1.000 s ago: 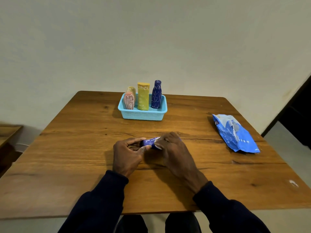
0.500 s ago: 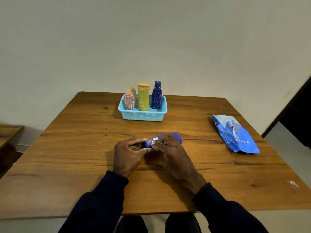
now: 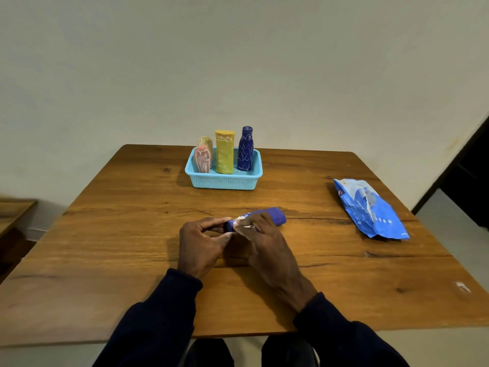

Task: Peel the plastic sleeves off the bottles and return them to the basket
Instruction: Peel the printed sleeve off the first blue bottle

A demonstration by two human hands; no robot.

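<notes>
My left grip [image 3: 201, 242] is curled, thumb and fingertips pinching the left end of the purple bottle [image 3: 275, 217]. My right grip [image 3: 264, 242] lies over the bottle's middle, its fingers closed on a loosened whitish edge of the plastic sleeve [image 3: 242, 218]. The bottle lies on its side on the desk [image 3: 132, 234], about midway between the left and right edges. Its long axis runs left to right, and the free end points right and slightly toward the far edge (which end carries the cap I cannot tell).

The light blue basket [image 3: 225, 181] sits by the far edge, holding a pink bottle [image 3: 202, 161], a beige bottle [image 3: 207, 143], a yellow bottle [image 3: 225, 152] and a dark blue bottle [image 3: 245, 149], all upright. A blue packet [image 3: 370, 207] lies flat near the right edge.
</notes>
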